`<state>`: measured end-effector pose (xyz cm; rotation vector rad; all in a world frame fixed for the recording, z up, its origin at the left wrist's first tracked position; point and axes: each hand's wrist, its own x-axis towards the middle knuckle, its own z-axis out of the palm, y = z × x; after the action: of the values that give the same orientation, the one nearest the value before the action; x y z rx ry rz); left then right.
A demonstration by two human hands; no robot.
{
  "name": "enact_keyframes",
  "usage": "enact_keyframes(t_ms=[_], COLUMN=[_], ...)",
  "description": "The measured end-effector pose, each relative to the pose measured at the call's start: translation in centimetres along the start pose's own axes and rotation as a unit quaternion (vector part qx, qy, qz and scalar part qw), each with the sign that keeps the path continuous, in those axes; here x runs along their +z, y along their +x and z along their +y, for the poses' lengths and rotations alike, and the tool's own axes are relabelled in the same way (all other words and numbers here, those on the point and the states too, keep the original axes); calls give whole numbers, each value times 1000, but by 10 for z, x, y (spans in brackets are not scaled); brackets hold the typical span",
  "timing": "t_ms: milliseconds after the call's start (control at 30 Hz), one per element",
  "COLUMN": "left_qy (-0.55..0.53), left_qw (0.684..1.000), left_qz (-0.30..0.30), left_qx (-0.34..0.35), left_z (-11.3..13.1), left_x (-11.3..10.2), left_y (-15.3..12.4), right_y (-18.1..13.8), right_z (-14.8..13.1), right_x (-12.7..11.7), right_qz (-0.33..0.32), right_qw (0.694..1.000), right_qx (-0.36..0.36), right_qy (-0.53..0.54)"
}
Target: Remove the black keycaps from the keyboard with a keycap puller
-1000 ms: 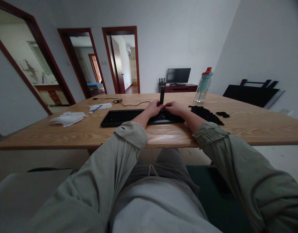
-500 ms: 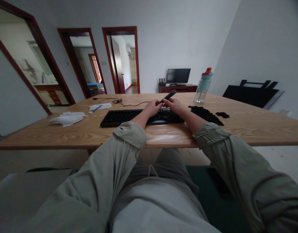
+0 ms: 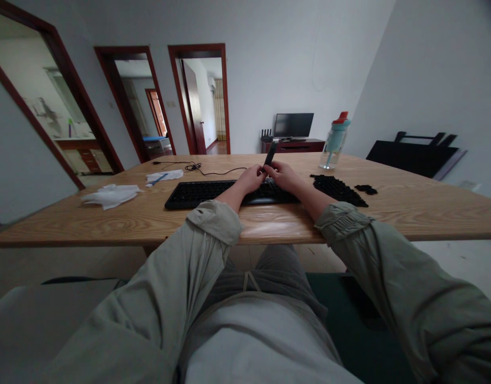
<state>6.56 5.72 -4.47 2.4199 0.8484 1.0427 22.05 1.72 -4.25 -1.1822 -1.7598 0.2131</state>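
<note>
A slim black stick-like object rises from between my hands, steeply tilted; its lower end is hidden by the fingers, so its kind is unclear. My left hand is closed round its lower part. From the other side, my right hand pinches the same object, its fingers touching those of the left. Both hands are above a black keyboard that lies flat on the table, partly covered by my forearms. To the right lies a spread of loose black keycaps, with a smaller heap of keycaps beside it.
On the wooden table, crumpled white tissue lies at left, near another tissue with a blue-handled stick on it. A black cable runs behind the keyboard. A water bottle stands at back right.
The black object has swung from leaning right to nearly upright. My right hand has shifted slightly left, closer to my left hand.
</note>
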Motion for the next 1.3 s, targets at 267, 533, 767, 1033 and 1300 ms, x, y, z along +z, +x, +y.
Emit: enact_keyframes(t_ms=[267,533,767,1033,1300], left_qy=[-18,-29,-26,-48,-59], left_qw=[1000,999,999,999,996], left_qz=[11,5,-8,-8,-16], left_qx=[-1,-13,-35,-21,-67], left_z=[2,-2,2,-1,5], left_x=[-1,1,1,4,2], left_y=[-2,2,1,4,1], right_y=[2,3,-1,-1,-10], right_z=[12,16,14,10,-2], right_x=[6,7,5,3,-14], right_qz=[21,11,19,30,-11], right_qw=[1000,999,999,999,993], right_qx=[-6,24,26,38,64], right_qy=[4,20,12,18,-101])
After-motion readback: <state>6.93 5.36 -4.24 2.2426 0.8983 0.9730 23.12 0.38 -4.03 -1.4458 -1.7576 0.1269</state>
